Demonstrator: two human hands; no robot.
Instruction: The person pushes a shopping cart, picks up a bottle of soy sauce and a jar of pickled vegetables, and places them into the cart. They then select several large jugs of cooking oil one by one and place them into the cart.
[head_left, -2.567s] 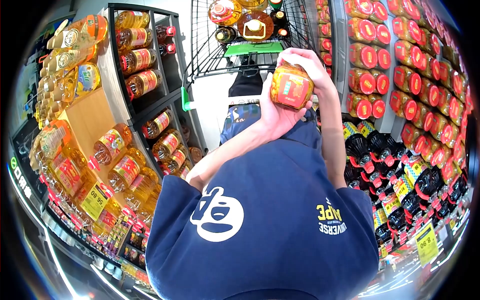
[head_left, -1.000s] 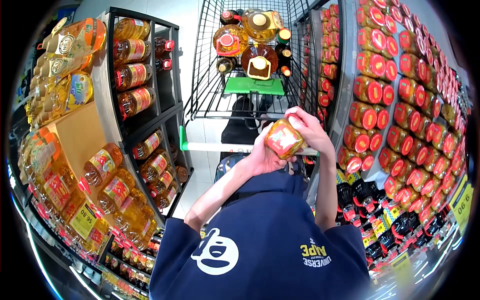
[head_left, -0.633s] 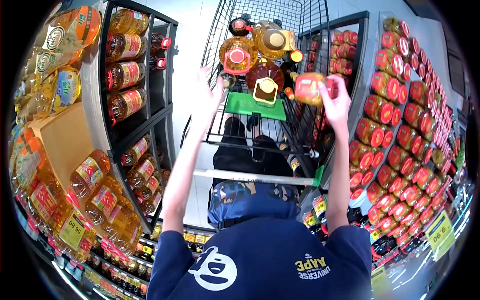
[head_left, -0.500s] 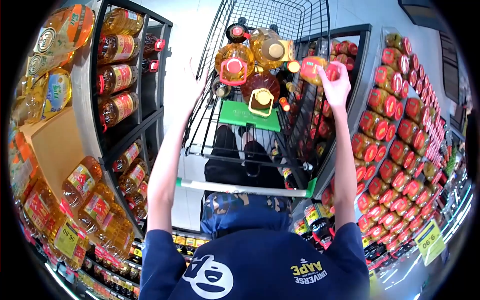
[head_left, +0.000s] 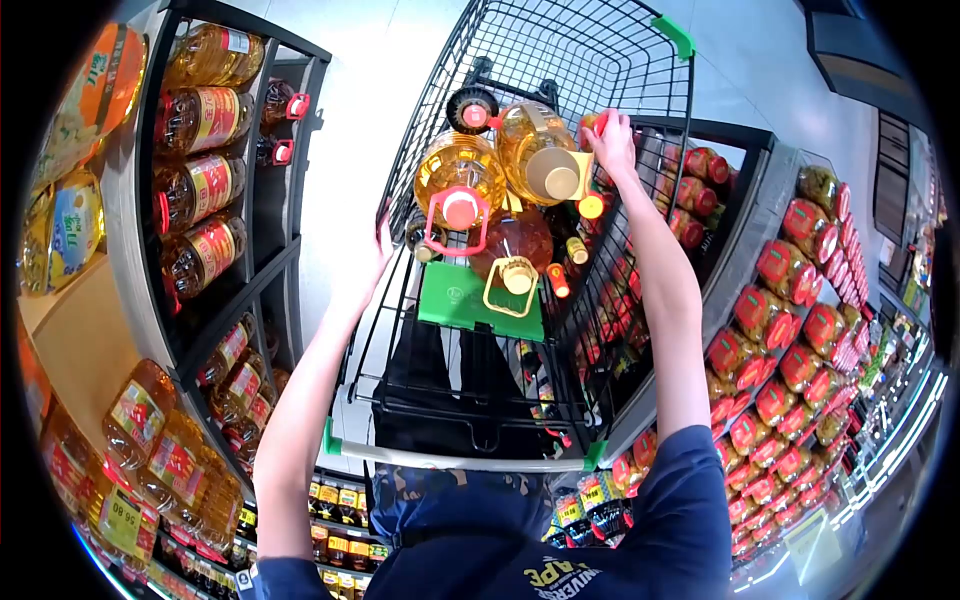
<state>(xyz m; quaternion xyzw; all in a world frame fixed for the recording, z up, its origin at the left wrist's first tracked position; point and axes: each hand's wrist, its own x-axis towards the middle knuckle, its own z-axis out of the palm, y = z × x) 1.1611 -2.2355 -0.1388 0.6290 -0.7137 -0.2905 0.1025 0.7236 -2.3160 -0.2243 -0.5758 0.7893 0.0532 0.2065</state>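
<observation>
My right hand is inside the right side of the black wire cart, its fingers wrapped round the red lid of a jar, mostly hidden behind the hand. My left hand is at the cart's left side; its fingers are partly hidden and blurred. Large oil bottles stand in the cart: one with a red handle, one with a beige cap and a darker one. A dark bottle is behind them. The green panel lies nearer to me.
Shelves of oil bottles line the left side, with a cardboard box beside them. Stacked red-lidded jars fill the right. The cart's handle is near my waist. A price sign hangs at lower left.
My right hand has carried the jar from the cart's right edge into the cart. My left hand has lowered toward the cart's side. The cart and its bottles appear lower in view.
</observation>
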